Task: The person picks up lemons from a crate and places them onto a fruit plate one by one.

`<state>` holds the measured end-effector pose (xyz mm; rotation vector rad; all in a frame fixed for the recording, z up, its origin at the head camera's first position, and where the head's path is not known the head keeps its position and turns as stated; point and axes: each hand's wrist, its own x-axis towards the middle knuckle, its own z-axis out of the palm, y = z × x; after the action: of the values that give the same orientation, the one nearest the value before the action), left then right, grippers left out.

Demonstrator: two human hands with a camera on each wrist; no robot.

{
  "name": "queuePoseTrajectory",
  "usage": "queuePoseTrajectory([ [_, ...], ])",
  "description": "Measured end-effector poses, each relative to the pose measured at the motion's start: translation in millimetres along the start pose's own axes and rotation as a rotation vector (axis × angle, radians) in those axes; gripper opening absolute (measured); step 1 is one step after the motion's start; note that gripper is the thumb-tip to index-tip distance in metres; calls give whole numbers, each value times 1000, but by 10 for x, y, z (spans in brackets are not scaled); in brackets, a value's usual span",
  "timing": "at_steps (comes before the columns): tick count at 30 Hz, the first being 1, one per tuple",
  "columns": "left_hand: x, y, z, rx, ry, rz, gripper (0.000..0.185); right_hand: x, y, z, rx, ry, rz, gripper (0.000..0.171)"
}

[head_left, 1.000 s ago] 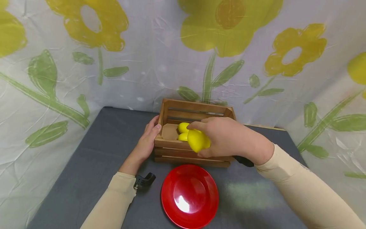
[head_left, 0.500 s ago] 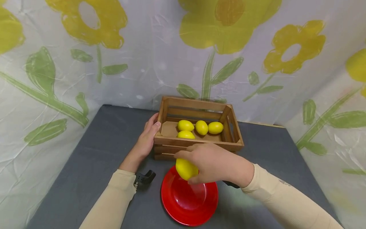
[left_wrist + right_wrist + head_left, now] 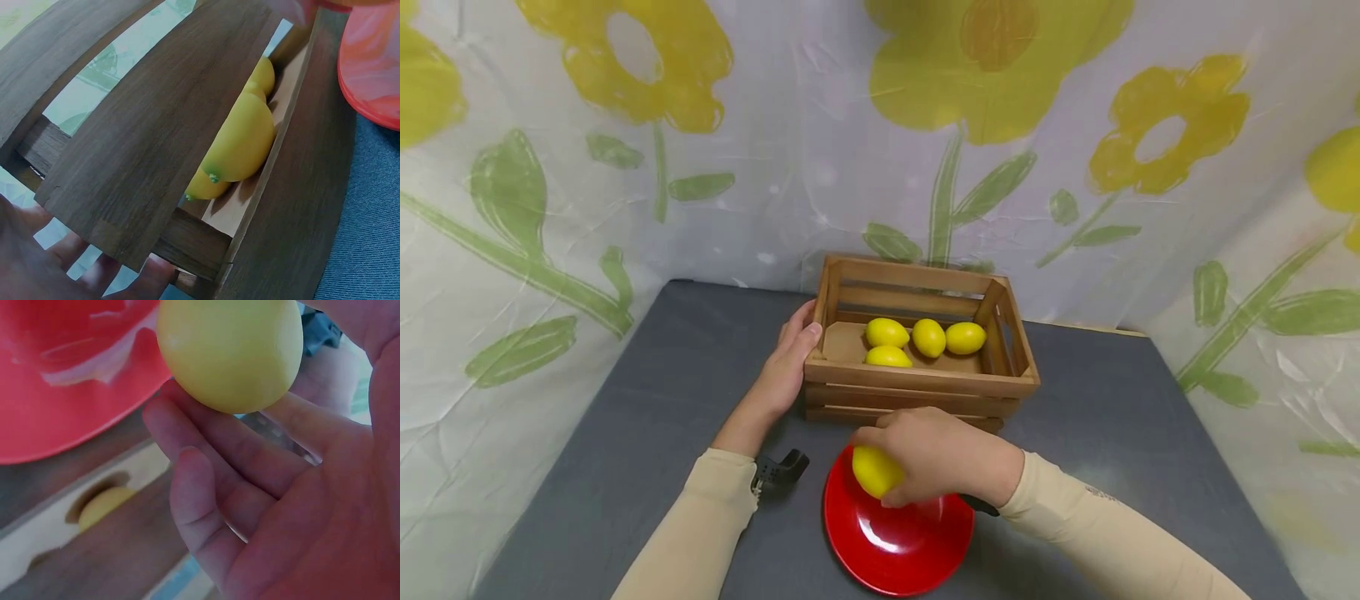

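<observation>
In the head view, my right hand pinches a yellow lemon above the far part of a red plate. The right wrist view shows that lemon close up, the plate's rim beside it. My left hand rests against the left end of a slatted wooden crate; its fingers touch the end slats in the left wrist view. Several more lemons lie on the crate's floor.
The plate stands on a dark table just in front of the crate. A flower-printed sheet hangs behind the table and along its sides. A black strap sits at my left wrist.
My right hand has carried the lemon from above the crate's front edge toward me and down over the plate. Lemons it had covered now show. My left hand stays at the crate.
</observation>
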<state>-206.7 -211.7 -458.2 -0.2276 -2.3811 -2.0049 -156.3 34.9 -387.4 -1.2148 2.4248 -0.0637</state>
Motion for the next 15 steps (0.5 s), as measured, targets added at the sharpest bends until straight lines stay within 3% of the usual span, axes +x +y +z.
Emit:
queuePoseTrajectory([
  [15,-5,-11,-13,-3,-11,-8,67,130,18,127,22,-39,5,74],
])
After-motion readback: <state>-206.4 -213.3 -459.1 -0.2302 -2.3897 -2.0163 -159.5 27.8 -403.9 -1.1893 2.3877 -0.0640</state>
